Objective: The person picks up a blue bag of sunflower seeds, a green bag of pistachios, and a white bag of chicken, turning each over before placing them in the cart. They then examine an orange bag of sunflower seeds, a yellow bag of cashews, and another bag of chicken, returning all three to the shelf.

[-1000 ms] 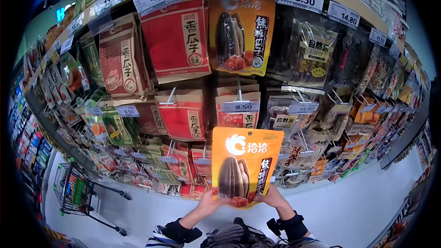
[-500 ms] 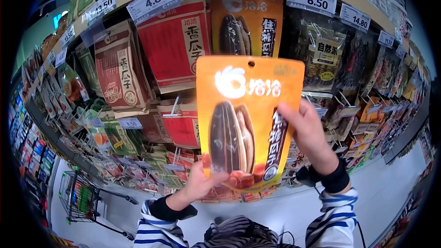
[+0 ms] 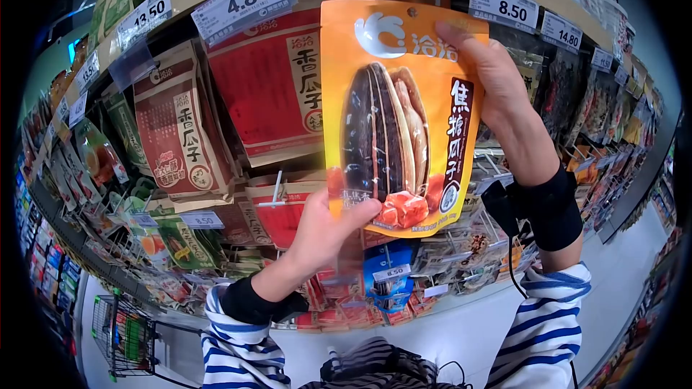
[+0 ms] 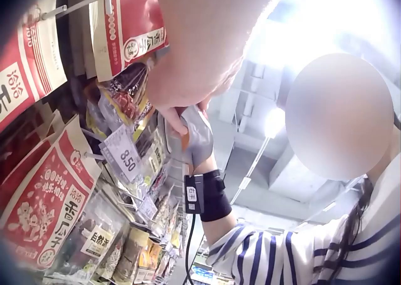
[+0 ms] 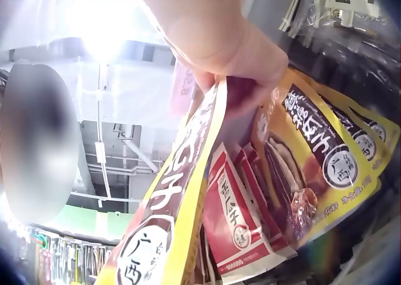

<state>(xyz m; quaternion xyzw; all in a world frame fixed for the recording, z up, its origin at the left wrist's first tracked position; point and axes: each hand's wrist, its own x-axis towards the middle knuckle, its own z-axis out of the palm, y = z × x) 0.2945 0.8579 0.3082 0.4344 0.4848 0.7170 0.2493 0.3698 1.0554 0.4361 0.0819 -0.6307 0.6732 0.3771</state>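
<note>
Orange pouch (image 3: 393, 130) lies at one o'clock of the head view's centre, higher than a second ago, apparently bringing the work level with the upper row. Right hand (image 3: 497, 79) pinches its one-o'clock corner; left hand (image 3: 324, 227), its seven-o'clock edge. Red packet (image 3: 256, 86): nine o'clock.

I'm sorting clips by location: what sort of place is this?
Probably a supermarket snack aisle: price tags along the shelving, rows of hanging bags, and a shopping cart nearby.
</note>
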